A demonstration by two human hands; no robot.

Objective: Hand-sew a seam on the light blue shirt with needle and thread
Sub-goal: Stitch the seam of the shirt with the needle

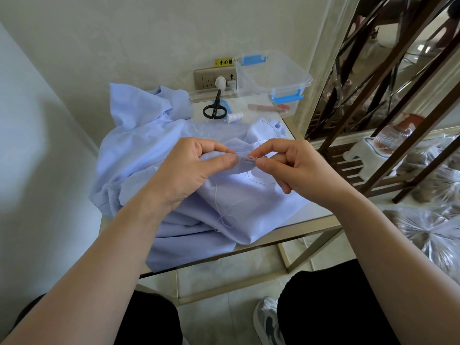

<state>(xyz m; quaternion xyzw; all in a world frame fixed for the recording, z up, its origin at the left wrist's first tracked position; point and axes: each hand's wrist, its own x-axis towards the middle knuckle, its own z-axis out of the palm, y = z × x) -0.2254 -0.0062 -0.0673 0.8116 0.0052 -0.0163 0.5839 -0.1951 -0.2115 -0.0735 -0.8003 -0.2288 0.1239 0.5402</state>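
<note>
Your light blue shirt (139, 155) is lying soft and crumpled over the small table (316, 215) in the middle of the frame. Its thin, smooth cloth is falling in folds and hanging over the near edge. 1 fold is being held up in the very middle.

Your left hand (189, 168) is pinching that fold between the thumb and first finger, and the other fingers are curling under the cloth. Your right hand (293, 165) is sitting just beside it, on the right. It is pinching the thin, shiny needle (249, 159) between the thumb and first finger, and its other fingers are curling loosely. The needle is lying flat across the fold between your 2 hands and looks to be poking into the cloth. A fine, pale thread (225, 215) is trailing down over the shirt below your hands in loose loops.

In the upper middle of the frame, behind the shirt, black scissors (214, 109) with round handles are lying on the table. A small white spool (235, 117) is lying on its side just beside them. A clear plastic box (273, 78) with blue clips is sitting up and to the right of them, by the wall.
</note>
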